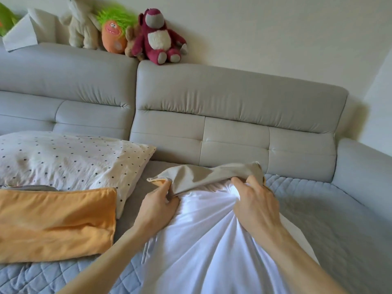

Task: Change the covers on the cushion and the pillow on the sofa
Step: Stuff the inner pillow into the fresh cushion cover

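Two soft things lie at the left on the sofa [233, 128]: an orange cushion [53, 223], flat on the quilted seat [328, 219], and behind it, touching it, a dotted pillow [70, 162]. No hand is on them.

Right of them is the left hand [159, 206]. Its grip pinches the near edge of the beige cover [207, 175], thumb and fingers pressed together on the cloth. This cover sits only over the far end of the white inner cushion [212, 240], which lies in the middle of the seat and runs toward the person. Further right, the right hand [256, 206] has its grip curled into the white cloth just under the cover's edge, and the cloth gathers in folds there.

In my judgement all of this is light and limp. The cover is thin and keeps no shape, and the white cloth looks smooth and may slip. The open edge, near its two corners, seems the best place to hold the cover, while the filling is held bunched.

The far end of the inner cushion is hidden under the cover, and its near end is cut off by the frame. I cannot see a zipper, nor tell whether the cover goes on or comes off. The orange cushion is cut off at the left. A grey thing between it and the pillow is mostly covered.
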